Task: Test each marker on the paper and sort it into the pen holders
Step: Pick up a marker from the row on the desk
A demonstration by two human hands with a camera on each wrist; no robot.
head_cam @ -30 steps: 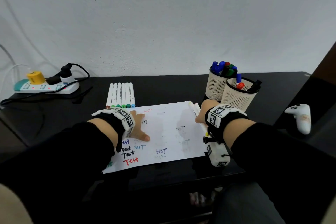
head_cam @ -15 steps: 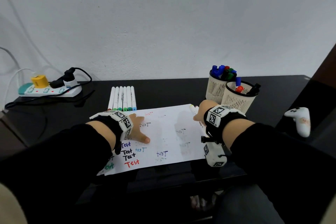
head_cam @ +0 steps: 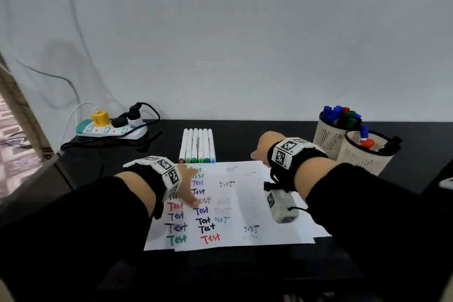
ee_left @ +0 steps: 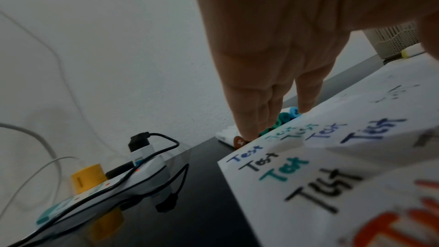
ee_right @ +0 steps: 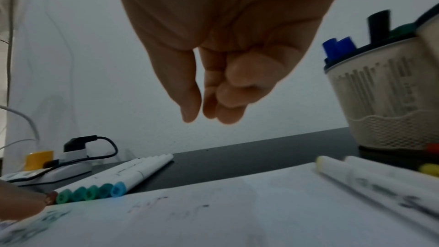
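Note:
The white paper (head_cam: 247, 206), covered in coloured "Test" words, lies on the black table. My left hand (head_cam: 187, 185) presses on its left part with straight fingers, and the fingertips (ee_left: 247, 131) reach the paper's far edge by the marker caps. My right hand (head_cam: 260, 149) hovers over the paper's far right corner with its fingers (ee_right: 221, 100) hanging loosely curled and holding nothing. A row of several white markers (head_cam: 197, 144) with brown, green and blue caps lies just beyond the paper. Two white markers (ee_right: 356, 176) lie on the paper's right edge. Two mesh pen holders (head_cam: 327, 141) (head_cam: 362, 158) with markers stand at the right.
A power strip (head_cam: 110, 129) with plugs and cables sits at the back left. A white game controller (head_cam: 447, 182) shows at the far right edge. The wall runs close behind the table, whose left edge drops off near the strip.
My right hand has lifted off the markers at the paper's right edge and moved up and left over the paper's far corner. My left hand stays pressed on the paper.

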